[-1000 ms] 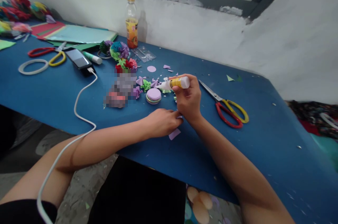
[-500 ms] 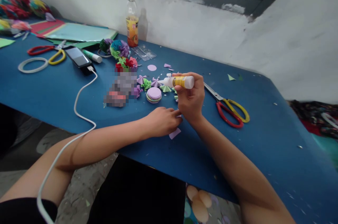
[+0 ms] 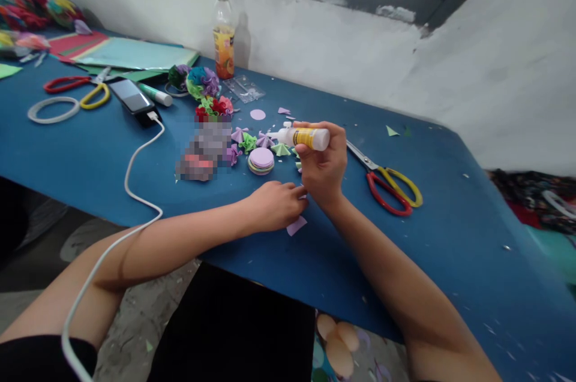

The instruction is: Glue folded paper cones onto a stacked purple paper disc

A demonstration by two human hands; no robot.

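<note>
My right hand (image 3: 324,161) is closed around a glue bottle (image 3: 310,138) with a yellow label. The bottle lies almost level, its thin white nozzle pointing left over the folded paper pieces. Lower down, my left hand (image 3: 279,205) rests on the table with its fingers curled together. A bit of purple paper shows at its fingertips, and a purple paper scrap (image 3: 297,225) lies just below them. Left of the glue bottle are purple and green folded paper pieces (image 3: 264,140). A stack of paper circles (image 3: 261,160), purple on top, sits between them and my left hand.
Scissors (image 3: 390,186) lie open to the right; another pair (image 3: 95,94) lies at left beside a phone (image 3: 132,100) with a white cable (image 3: 130,175) crossing the table edge. A juice bottle (image 3: 224,40) stands by the wall. Paper flowers (image 3: 202,82) and coloured sheets (image 3: 135,55) lie behind.
</note>
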